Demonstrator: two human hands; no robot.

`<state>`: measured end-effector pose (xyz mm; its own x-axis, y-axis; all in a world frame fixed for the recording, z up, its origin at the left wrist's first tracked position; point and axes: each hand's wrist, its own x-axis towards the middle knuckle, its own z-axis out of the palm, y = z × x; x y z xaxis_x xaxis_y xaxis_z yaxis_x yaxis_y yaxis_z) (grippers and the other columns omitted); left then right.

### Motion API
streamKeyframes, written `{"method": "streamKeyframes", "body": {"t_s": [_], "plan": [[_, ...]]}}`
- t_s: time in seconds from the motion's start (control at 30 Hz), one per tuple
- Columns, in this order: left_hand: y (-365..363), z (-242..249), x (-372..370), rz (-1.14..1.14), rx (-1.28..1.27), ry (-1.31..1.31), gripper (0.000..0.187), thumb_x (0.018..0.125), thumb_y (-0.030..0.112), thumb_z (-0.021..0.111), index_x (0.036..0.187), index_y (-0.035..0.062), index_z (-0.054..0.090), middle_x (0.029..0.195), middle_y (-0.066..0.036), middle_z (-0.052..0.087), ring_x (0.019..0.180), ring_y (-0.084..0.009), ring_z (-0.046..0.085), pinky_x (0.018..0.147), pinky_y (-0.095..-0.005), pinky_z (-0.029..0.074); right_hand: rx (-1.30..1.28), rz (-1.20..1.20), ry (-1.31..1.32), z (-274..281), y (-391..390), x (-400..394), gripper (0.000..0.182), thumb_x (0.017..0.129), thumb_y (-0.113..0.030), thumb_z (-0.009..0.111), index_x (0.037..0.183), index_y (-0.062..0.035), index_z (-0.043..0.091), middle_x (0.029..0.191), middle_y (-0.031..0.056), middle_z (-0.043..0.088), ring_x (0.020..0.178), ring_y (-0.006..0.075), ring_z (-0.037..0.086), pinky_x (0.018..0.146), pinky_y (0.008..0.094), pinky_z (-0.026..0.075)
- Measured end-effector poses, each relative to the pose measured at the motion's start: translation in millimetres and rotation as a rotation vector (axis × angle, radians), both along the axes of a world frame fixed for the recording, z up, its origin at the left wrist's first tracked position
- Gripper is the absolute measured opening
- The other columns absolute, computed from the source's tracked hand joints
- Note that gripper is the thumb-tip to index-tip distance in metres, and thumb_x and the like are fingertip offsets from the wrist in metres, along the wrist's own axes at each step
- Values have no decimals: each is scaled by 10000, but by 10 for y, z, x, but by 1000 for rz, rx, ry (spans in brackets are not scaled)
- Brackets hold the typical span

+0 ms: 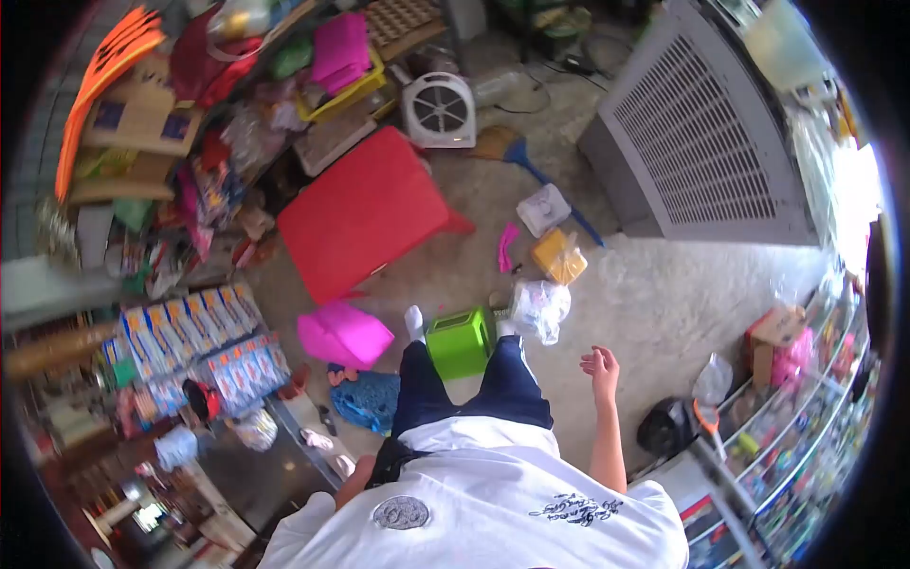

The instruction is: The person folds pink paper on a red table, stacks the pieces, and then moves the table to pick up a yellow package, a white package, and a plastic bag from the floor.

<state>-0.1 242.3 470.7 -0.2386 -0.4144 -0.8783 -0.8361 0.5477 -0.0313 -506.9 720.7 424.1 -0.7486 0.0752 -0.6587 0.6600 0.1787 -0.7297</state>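
Observation:
My right hand [600, 362] hangs over the concrete floor at the right of my body, its fingers slightly bent and apart, with nothing in it. A white plastic bag [541, 308] is the nearest thing to it. My left forearm shows only in part beside my shirt, and the hand is hidden. Between my feet stands a green plastic stool [457, 343]. A pink plastic item [345, 335] lies to its left, below a red table [365, 214].
A yellow package [559, 257], a white container [543, 210] and a blue-handled broom [547, 180] lie ahead. A large grey cooler [697, 123] stands at upper right, a white fan [439, 111] at the top. Shelves line both sides. A black bag [667, 426] sits at right.

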Motion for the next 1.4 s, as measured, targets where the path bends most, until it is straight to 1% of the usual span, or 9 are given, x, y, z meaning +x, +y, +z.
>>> {"method": "streamKeyframes", "body": {"t_s": [0.3, 0.5, 0.6, 0.7, 0.8, 0.93, 1.0, 1.27, 1.4], "plan": [[1665, 421, 1145, 959, -72, 54, 419, 1016, 437, 554, 1019, 48, 709, 932, -158, 730, 838, -314, 687, 695, -420, 538, 234, 439, -565, -599, 49, 558, 312, 1028, -250, 537, 1224, -50, 675, 962, 147, 757, 768, 235, 751, 582, 355, 586], [2459, 114, 1791, 1220, -45, 49, 384, 1016, 422, 571, 1027, 59, 700, 875, -138, 727, 745, -273, 683, 627, -391, 540, 458, 949, -364, -300, -942, 544, 346, 971, -216, 623, 1242, -1, 634, 977, 157, 739, 723, 250, 712, 590, 375, 598], [2612, -197, 2009, 1260, 19, 72, 367, 1016, 414, 580, 1030, 65, 695, 847, -128, 725, 698, -252, 680, 593, -376, 541, 330, 852, -265, -349, -1369, 544, 325, 977, -224, 613, 1215, -8, 649, 952, 141, 742, 701, 233, 697, 582, 350, 576], [2384, -580, 2107, 1280, 73, 157, 351, 1016, 406, 588, 1034, 71, 691, 819, -118, 723, 651, -232, 678, 559, -361, 541, 279, 718, -201, -174, -1683, 719, 322, 979, -215, 605, 1207, -2, 685, 938, 142, 756, 726, 227, 702, 628, 361, 570], [1854, -929, 2042, 1330, 101, 272, 334, 1017, 398, 597, 1038, 77, 686, 790, -108, 722, 604, -211, 676, 525, -347, 542, 381, 944, 122, -744, -1392, 840, 303, 952, -218, 633, 1123, 4, 751, 912, 153, 766, 757, 224, 719, 662, 354, 556], [940, -1336, 2155, 1828, 178, 457, 288, 1010, 352, 634, 1060, 72, 673, 764, -103, 715, 572, -195, 684, 489, -309, 552, 401, 1096, 127, -371, -1559, 1205, 304, 922, -233, 665, 1061, 13, 777, 901, 143, 773, 804, 219, 738, 709, 354, 550], [452, -1394, 2196, 1840, 162, 705, 348, 1008, 367, 639, 1126, 40, 640, 782, -104, 712, 622, -203, 705, 522, -317, 577, 481, 1142, 108, -369, -1624, 1282, 310, 928, -240, 662, 1079, 7, 773, 919, 140, 774, 813, 217, 739, 722, 355, 551], [-805, -1204, 1660, 1519, 179, 448, 497, 1020, 518, 578, 1256, 80, 585, 983, -128, 754, 774, -224, 742, 650, -351, 558, 564, 1138, 117, -983, -2019, 1141, 336, 951, -266, 651, 1149, -15, 756, 989, 128, 781, 849, 211, 744, 774, 358, 554], [-1151, -1075, 1202, 1525, 176, 508, 481, 1013, 509, 594, 1211, 71, 607, 953, -119, 754, 734, -221, 737, 628, -347, 555, 550, 869, -43, -736, -3298, 655, 308, 917, -267, 663, 1045, -15, 785, 845, 113, 773, 724, 200, 735, 684, 364, 579]]}}
